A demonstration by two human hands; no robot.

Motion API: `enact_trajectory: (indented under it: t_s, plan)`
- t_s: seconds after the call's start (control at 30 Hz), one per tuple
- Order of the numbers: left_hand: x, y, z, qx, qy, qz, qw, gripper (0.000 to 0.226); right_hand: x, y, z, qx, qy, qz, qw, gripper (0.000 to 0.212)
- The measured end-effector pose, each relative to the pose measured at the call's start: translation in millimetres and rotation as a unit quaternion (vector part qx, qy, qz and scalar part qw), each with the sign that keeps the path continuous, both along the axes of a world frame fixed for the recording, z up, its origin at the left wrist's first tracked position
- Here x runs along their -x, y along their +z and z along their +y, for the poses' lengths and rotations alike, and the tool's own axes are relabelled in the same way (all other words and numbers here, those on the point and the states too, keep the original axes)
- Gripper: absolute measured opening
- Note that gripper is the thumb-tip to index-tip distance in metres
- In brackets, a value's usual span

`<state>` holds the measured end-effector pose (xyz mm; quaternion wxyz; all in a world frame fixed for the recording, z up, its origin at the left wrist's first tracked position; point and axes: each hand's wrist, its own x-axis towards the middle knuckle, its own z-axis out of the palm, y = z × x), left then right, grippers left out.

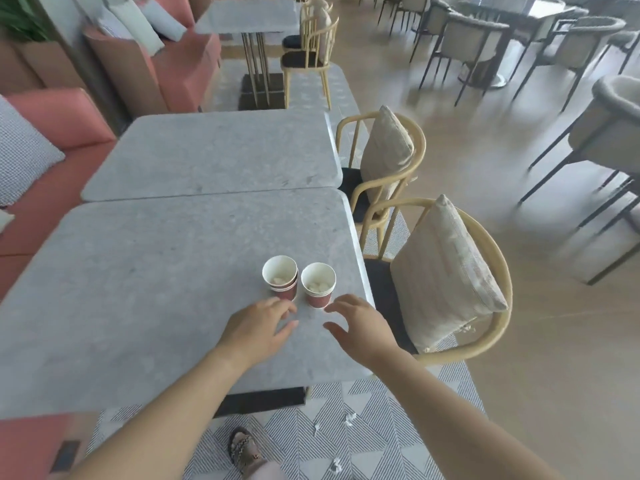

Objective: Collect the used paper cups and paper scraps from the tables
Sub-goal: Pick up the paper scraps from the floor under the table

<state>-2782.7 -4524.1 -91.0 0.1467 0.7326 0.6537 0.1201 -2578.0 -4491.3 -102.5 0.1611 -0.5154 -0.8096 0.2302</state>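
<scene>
Two red paper cups with white insides stand side by side near the right edge of the grey table [156,289]. The left cup [281,277] looks like a stack of nested cups; the right cup [318,285] is single. Both hold crumpled white paper. My left hand [261,327] hovers just in front of the left cup, fingers apart, holding nothing. My right hand [360,323] is just in front and right of the right cup, fingers spread, empty. White paper scraps [349,419] lie on the patterned rug below, another scrap [335,465] nearer me.
A second grey table [221,154] abuts the far side. Two wooden chairs with beige cushions [446,271] [388,154] stand along the right edge. A pink sofa [59,161] with pillows runs on the left. My sandalled foot [244,452] is on the rug.
</scene>
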Motion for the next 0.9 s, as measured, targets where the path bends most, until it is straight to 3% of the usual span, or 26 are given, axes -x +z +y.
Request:
enact_trajectory:
  t_s: [0.2, 0.57, 0.9]
  plan:
    - [-18, 9, -48, -0.02, 0.003, -0.008, 1.0, 0.03, -9, 3, -44, -0.014, 0.016, 0.019, 1.0, 0.03]
    - [-23, 10, -141, -0.039, -0.066, -0.066, 0.995, 0.019, -18, 12, -173, -0.022, -0.019, 0.052, 0.998, 0.022]
    - [-43, -18, -209, 0.036, -0.105, -0.073, 0.991, 0.026, -43, -15, -250, 0.006, -0.06, 0.036, 0.998, 0.024]
